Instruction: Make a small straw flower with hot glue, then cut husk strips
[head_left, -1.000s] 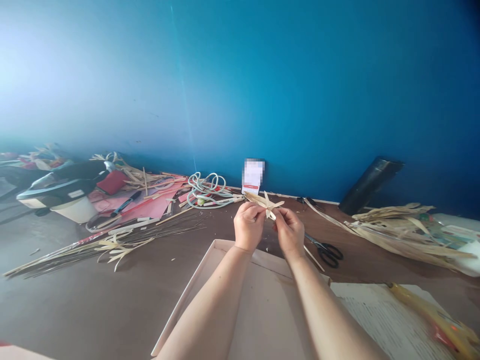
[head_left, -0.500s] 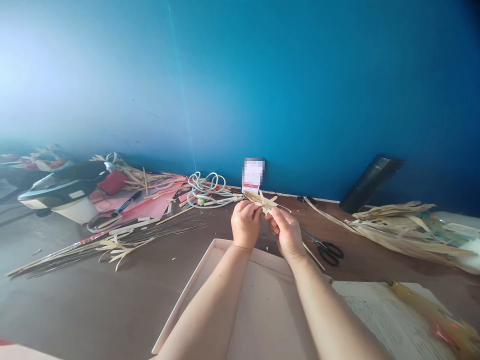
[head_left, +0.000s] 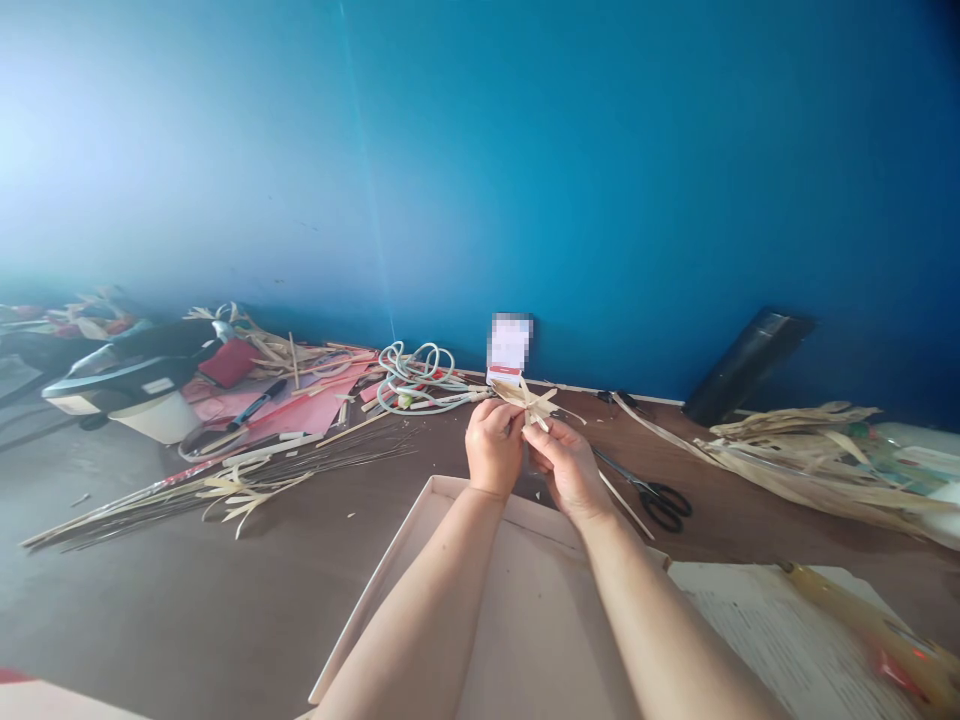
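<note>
Between both hands is a pale straw-coloured flower shape (head_left: 537,402), made of thin dried husk strips that spread out like petals. My left hand (head_left: 493,448) is closed, its thumb and fingers pinching the flower's left side near its base. My right hand (head_left: 568,468) pinches the lower right of the flower between thumb and fingertips. The two hands nearly meet above the far edge of a shallow pale box lid (head_left: 540,610). Black-handled scissors (head_left: 664,505) lie on the table just right of my right hand.
Left lie a coiled pale cable (head_left: 420,375), pink paper (head_left: 330,400), a bundle of thin wires and sticks (head_left: 262,480), and a glue-gun-like dark tool resting by a white cup (head_left: 161,415). Right are dried husks (head_left: 802,455), a black cylinder (head_left: 746,365) and printed paper (head_left: 765,610). A phone (head_left: 510,345) leans on the wall.
My right hand has shifted slightly left and its fingers have moved to the flower's underside. My left hand keeps its pinch. The view has shifted a little.
</note>
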